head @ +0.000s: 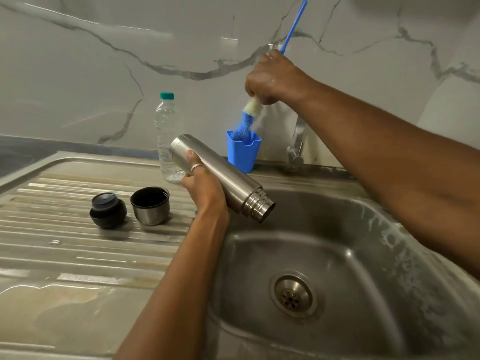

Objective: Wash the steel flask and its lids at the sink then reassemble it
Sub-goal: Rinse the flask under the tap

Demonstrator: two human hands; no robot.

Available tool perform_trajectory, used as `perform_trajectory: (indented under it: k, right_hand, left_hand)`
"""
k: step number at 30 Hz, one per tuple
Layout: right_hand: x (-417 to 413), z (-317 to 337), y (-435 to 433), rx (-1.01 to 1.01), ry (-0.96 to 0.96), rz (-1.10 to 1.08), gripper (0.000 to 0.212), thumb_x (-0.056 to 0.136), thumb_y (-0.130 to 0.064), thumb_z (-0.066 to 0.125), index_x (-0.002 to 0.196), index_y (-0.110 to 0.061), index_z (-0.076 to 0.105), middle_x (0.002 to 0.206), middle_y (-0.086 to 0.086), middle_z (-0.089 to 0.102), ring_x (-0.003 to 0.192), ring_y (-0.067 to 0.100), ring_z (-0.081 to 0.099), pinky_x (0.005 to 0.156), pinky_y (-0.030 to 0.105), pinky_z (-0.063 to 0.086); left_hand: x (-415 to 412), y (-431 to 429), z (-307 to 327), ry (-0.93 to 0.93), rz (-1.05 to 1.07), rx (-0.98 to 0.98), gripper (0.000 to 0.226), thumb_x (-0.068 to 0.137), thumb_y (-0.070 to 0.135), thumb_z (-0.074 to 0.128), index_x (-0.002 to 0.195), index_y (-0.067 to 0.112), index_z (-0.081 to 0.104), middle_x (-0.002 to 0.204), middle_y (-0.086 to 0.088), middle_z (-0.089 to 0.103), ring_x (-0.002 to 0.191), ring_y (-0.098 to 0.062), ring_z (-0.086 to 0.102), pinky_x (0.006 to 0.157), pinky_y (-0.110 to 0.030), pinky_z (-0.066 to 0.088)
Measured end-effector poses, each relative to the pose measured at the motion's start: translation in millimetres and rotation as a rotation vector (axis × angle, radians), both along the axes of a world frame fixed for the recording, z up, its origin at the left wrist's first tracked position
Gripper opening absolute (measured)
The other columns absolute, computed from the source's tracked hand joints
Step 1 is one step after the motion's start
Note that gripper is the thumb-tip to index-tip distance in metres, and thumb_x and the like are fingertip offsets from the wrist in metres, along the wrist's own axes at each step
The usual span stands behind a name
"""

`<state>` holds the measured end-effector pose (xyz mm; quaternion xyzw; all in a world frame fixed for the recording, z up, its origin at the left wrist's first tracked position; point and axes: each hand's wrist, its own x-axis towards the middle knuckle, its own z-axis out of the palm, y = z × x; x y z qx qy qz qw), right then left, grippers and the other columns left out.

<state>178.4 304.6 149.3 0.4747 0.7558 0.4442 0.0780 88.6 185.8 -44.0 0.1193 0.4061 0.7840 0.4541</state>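
My left hand (201, 184) grips the steel flask (226, 178) round its body, tilted with its open threaded mouth pointing down and right over the sink basin (350, 255). My right hand (270, 79) holds a blue bottle brush (246, 118) by its handle, the bristle end dipping into a blue cup (244, 154) behind the sink. On the drainboard (65, 242) to the left stand the black inner stopper (107, 210) and the steel cup lid (150, 205), mouth up.
A clear plastic water bottle (167, 136) with a green cap stands behind the flask. The steel tap (296, 149) rises at the back of the basin, partly behind my right arm. A marble wall backs the counter. The drain (293, 296) sits in the basin's middle.
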Motion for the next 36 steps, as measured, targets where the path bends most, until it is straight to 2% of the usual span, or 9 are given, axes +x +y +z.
perform_trajectory:
  k: [6,10,14,22,26,32,34,35,36]
  right_hand:
    - [-14,-7,0,-0.004,-0.034,-0.045,0.015,0.089,-0.004,0.059,0.099,-0.014,0.066,0.117,0.013,0.065,0.122,0.035,0.049,0.111,0.045,0.027]
    - [-21,-34,10,-0.073,-0.076,-0.089,0.022,0.091,-0.006,0.061,0.112,-0.012,0.065,0.126,0.014,0.062,0.126,0.033,0.046,0.114,0.047,0.025]
    - [-13,-51,16,-0.074,-0.066,-0.055,0.008,0.092,-0.005,0.062,0.098,-0.01,0.061,0.119,0.014,0.063,0.122,0.033,0.049,0.114,0.048,0.029]
    - [0,-52,15,0.008,-0.046,0.026,0.029,0.093,-0.005,0.061,0.121,-0.009,0.063,0.127,0.017,0.06,0.128,0.036,0.046,0.117,0.048,0.025]
    - [3,-51,10,0.014,0.001,0.068,0.036,0.091,-0.007,0.063,0.126,-0.009,0.058,0.129,0.017,0.057,0.129,0.036,0.045,0.118,0.047,0.024]
    - [13,-51,-2,0.001,0.063,0.136,0.051,0.085,-0.006,0.068,0.132,-0.007,0.049,0.132,0.021,0.052,0.131,0.037,0.042,0.123,0.048,0.018]
    - [13,-55,-16,0.002,0.149,0.231,0.052,0.08,-0.005,0.07,0.128,-0.005,0.05,0.129,0.021,0.052,0.126,0.037,0.044,0.119,0.046,0.023]
    - [16,-62,-24,0.026,0.208,0.319,0.046,0.077,-0.005,0.071,0.12,-0.005,0.054,0.122,0.02,0.056,0.118,0.037,0.049,0.113,0.045,0.032]
    - [21,-73,-32,0.071,0.27,0.425,0.036,0.075,-0.004,0.071,0.108,-0.006,0.057,0.11,0.018,0.06,0.106,0.035,0.055,0.099,0.043,0.042]
  left_hand:
    - [1,-1,2,0.024,-0.009,-0.016,0.059,0.098,0.064,0.047,0.125,0.012,0.051,0.108,-0.013,0.074,0.089,-0.026,0.075,0.081,-0.045,0.063]
    - [3,-4,3,0.031,-0.015,-0.022,0.067,0.09,0.072,0.049,0.123,0.014,0.05,0.109,-0.013,0.074,0.09,-0.028,0.075,0.083,-0.049,0.062]
    - [3,-6,6,0.039,-0.021,-0.044,0.061,0.095,0.068,0.047,0.124,0.014,0.048,0.108,-0.013,0.072,0.088,-0.027,0.075,0.079,-0.044,0.063]
    - [2,-8,6,0.04,-0.025,-0.052,0.061,0.097,0.065,0.047,0.126,0.011,0.05,0.109,-0.014,0.073,0.088,-0.026,0.075,0.074,-0.039,0.064]
    - [0,-8,8,0.036,-0.017,-0.056,0.058,0.097,0.065,0.047,0.123,0.012,0.048,0.108,-0.013,0.072,0.091,-0.027,0.074,0.08,-0.043,0.063]
    - [2,-10,9,0.017,-0.018,-0.032,0.062,0.098,0.064,0.047,0.128,0.01,0.049,0.107,-0.015,0.074,0.088,-0.028,0.076,0.073,-0.04,0.064]
    - [2,-8,8,0.015,-0.015,-0.014,0.064,0.097,0.065,0.048,0.128,0.009,0.051,0.108,-0.016,0.074,0.087,-0.027,0.076,0.072,-0.041,0.064]
    - [3,-9,8,0.019,-0.01,-0.019,0.063,0.097,0.065,0.048,0.128,0.01,0.051,0.108,-0.015,0.074,0.088,-0.027,0.076,0.074,-0.042,0.064]
    - [4,-10,8,0.015,0.0,-0.022,0.062,0.097,0.065,0.048,0.127,0.011,0.052,0.108,-0.013,0.074,0.089,-0.026,0.076,0.077,-0.043,0.064]
